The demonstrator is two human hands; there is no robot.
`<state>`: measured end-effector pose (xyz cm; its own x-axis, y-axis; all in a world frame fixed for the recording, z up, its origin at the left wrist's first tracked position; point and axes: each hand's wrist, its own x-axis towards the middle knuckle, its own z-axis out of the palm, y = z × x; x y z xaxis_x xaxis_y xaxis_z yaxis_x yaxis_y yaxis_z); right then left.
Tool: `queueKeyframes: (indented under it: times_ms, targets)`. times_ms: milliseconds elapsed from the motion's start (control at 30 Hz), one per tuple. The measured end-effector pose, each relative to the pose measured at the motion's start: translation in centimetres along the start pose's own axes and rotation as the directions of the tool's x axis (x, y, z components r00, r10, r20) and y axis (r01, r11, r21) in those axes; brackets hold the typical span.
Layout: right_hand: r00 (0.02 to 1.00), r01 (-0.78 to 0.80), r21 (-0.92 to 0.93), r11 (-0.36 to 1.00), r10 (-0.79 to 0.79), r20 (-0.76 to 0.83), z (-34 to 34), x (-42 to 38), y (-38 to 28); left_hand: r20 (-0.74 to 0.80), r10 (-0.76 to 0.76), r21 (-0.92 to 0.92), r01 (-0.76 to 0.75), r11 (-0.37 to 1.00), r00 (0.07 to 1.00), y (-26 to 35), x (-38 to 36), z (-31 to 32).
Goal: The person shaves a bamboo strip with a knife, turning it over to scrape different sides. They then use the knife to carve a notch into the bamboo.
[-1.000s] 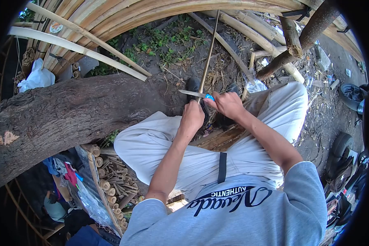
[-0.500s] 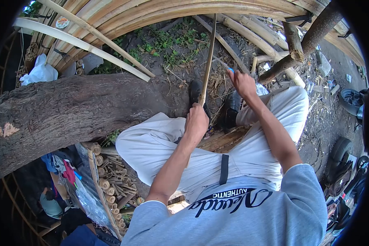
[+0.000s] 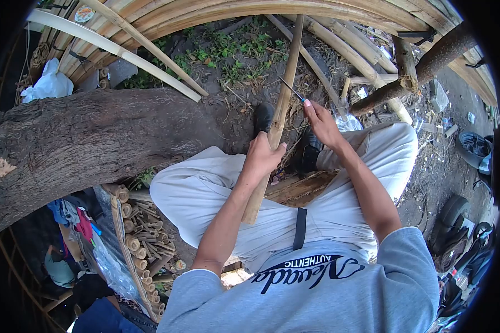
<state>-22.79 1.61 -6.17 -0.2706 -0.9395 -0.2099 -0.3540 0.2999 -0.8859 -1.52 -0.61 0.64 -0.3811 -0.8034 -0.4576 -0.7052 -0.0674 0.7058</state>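
Note:
My left hand [image 3: 263,157] is wrapped around a long bamboo strip [image 3: 289,83], just below a node. The strip slants from the stacked bamboo at the top of the view down to my lap, its broad face turned up. In my right hand [image 3: 323,126] is a knife [image 3: 292,90] with a blue handle and a thin dark blade. Its tip points up and left, overlapping the strip's right edge in this view. Both hands are above the ground between my bent knees, close over my dark shoes [image 3: 264,117].
A thick tree trunk [image 3: 89,141] lies to the left. Long bamboo strips [image 3: 216,28] are stacked across the top. A forked branch [image 3: 428,69] stands at upper right. Cut bamboo pieces [image 3: 144,238] fill the lower left, where another person [image 3: 58,269] is partly visible.
The bamboo strip has been turned from its narrow edge to its broad face, and its lower end now shows over my lap. The knife has swung leftward toward the strip.

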Motion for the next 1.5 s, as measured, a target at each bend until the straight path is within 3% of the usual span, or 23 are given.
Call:
queueKeyframes:
  times_ms: [33, 67, 133, 233, 367, 433, 600, 667, 867, 900, 933, 967, 1067, 1167, 1233, 1333, 1500]
  targets:
    - [0.998, 0.041, -0.002, 0.999, -0.04, 0.044, -0.2, -0.2, 0.0, 0.114, -0.094, -0.17, 0.112, 0.979, 0.989, 0.5, -0.1, -0.1]
    - [0.998, 0.039, -0.002, 0.999, -0.039, 0.044, -0.3, -0.6, 0.1, 0.115, -0.094, -0.171, 0.113, 0.979, 0.989, 0.4, -0.1, 0.1]
    - [0.959, 0.274, -0.28, 0.92, -0.241, 0.147, -0.8, -2.1, -1.4, 0.195, -0.103, -0.312, 0.162, 0.936, 0.975, 0.3, 0.0, 0.4]
    - [0.939, 0.327, -0.42, 0.847, -0.244, 0.24, -1.0, -3.6, -2.5, 0.17, -0.091, -0.272, 0.135, 0.953, 0.981, 0.5, 0.2, 0.2]
    - [0.91, 0.401, -0.372, 0.837, -0.318, 0.266, -0.3, -3.9, -0.8, 0.313, -0.065, -0.443, 0.206, 0.872, 0.948, -0.8, 0.8, 0.5]
    - [0.897, 0.435, -0.385, 0.814, -0.355, 0.263, 0.0, -4.2, -0.8, 0.372, -0.117, -0.541, 0.318, 0.779, 0.921, -0.4, 0.4, 0.7]
    - [0.859, 0.505, -0.519, 0.69, -0.458, 0.229, 0.7, -3.0, 0.5, 0.397, -0.095, -0.536, 0.315, 0.784, 0.913, -0.1, 0.2, 0.3]
    - [0.797, 0.574, -0.569, 0.588, -0.562, 0.223, 0.8, -2.4, 1.3, 0.387, -0.106, -0.541, 0.319, 0.778, 0.916, -0.1, 0.3, 0.4]
    - [0.8, 0.517, -0.677, 0.523, -0.576, 0.166, 2.1, -1.2, 1.9, 0.349, -0.065, -0.56, 0.264, 0.785, 0.935, -0.3, 1.2, 0.4]
    - [0.902, 0.283, -0.728, 0.625, -0.431, -0.02, 2.1, -0.1, 2.3, 0.347, -0.085, -0.528, 0.27, 0.805, 0.934, -0.6, 1.0, 0.7]
    - [0.941, 0.031, -0.729, 0.684, -0.266, -0.21, 1.6, 1.5, 2.5, 0.344, -0.106, -0.498, 0.277, 0.822, 0.933, -0.5, 0.6, 1.1]
    - [0.946, -0.016, -0.755, 0.655, -0.235, -0.223, -0.2, 2.7, 3.2, 0.341, -0.106, -0.488, 0.272, 0.829, 0.934, -0.5, -0.2, 1.8]
    - [0.944, 0.06, -0.715, 0.696, -0.273, -0.187, -0.7, 1.2, 2.9, 0.395, -0.111, -0.541, 0.329, 0.774, 0.912, -0.1, -0.4, 1.1]
    - [0.954, 0.209, -0.526, 0.824, -0.29, -0.076, 1.3, -1.7, 1.4, 0.414, -0.123, -0.585, 0.368, 0.723, 0.902, 0.6, 0.7, -0.2]
    - [0.923, 0.364, -0.459, 0.81, -0.381, 0.058, 2.0, -2.7, 0.2, 0.396, -0.116, -0.561, 0.34, 0.755, 0.911, 0.5, 0.7, -0.5]
    - [0.911, 0.407, -0.49, 0.771, -0.385, 0.15, 2.3, -3.0, -0.3, 0.391, -0.115, -0.522, 0.323, 0.789, 0.913, -0.2, 0.7, -0.1]
    - [0.854, 0.494, -0.569, 0.657, -0.49, 0.175, 1.5, -1.8, 0.4, 0.365, -0.106, -0.529, 0.3, 0.794, 0.925, 0.1, 0.7, 0.0]
